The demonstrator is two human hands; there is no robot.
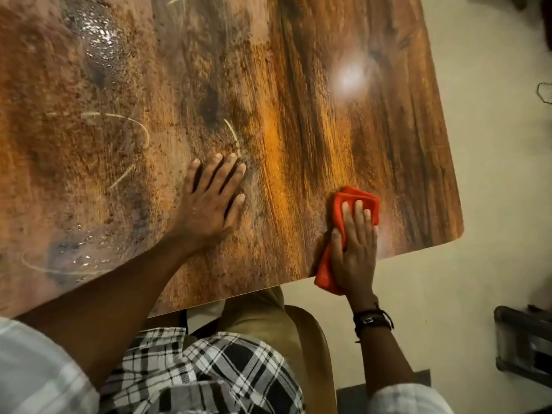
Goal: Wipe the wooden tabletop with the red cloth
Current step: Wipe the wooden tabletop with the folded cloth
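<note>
The wooden tabletop (283, 100) fills most of the view, glossy and streaked orange-brown. A folded red cloth (340, 210) lies near the table's front right edge, one end hanging over the edge. My right hand (354, 249) presses flat on the cloth, fingers spread over it. My left hand (209, 201) rests flat on the bare wood to the left of the cloth, fingers apart, holding nothing.
Wet droplets (101, 46) glisten at the far left of the table, and more wet smears (74, 258) lie near the front left edge. The table's right corner (458, 231) is rounded. A dark metal object (522, 342) stands on the pale floor at the right.
</note>
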